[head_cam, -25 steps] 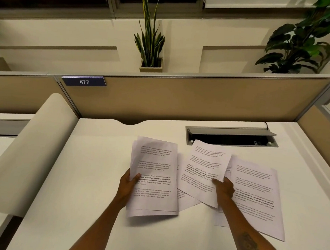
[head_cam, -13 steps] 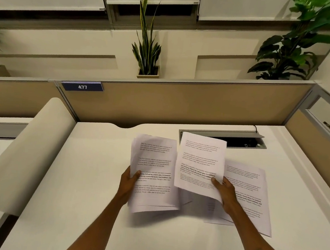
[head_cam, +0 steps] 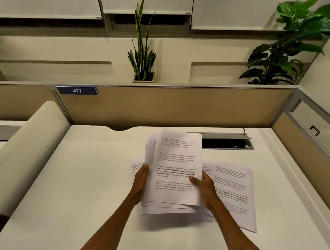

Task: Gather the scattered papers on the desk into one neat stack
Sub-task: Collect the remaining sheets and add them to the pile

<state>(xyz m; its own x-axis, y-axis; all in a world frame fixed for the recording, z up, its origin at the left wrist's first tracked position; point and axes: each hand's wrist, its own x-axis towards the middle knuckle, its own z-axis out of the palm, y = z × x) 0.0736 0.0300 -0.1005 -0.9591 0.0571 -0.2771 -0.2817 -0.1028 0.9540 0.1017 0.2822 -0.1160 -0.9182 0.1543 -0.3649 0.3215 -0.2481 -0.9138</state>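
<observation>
I hold a small bundle of printed white papers [head_cam: 175, 164] lifted above the white desk [head_cam: 90, 178], near its middle. My left hand [head_cam: 141, 178] grips the bundle's left edge and my right hand [head_cam: 203, 183] grips its right edge, thumb on the top sheet. The sheets in the bundle overlap unevenly, their bottom edges staggered. Another printed sheet [head_cam: 233, 192] lies flat on the desk to the right, partly under my right forearm. A corner of one more sheet [head_cam: 137, 165] peeks out on the desk behind my left hand.
A tan partition [head_cam: 181, 106] with a "477" label [head_cam: 77, 90] closes the desk's far side, and another partition [head_cam: 304, 154] closes the right side. An open cable tray [head_cam: 227, 144] sits at the back right. A rounded beige divider [head_cam: 21, 154] borders the left. Plants stand behind.
My right hand brought its sheet leftward onto the sheet in my left hand, so both hands now grip one lifted bundle. The view tilted slightly up.
</observation>
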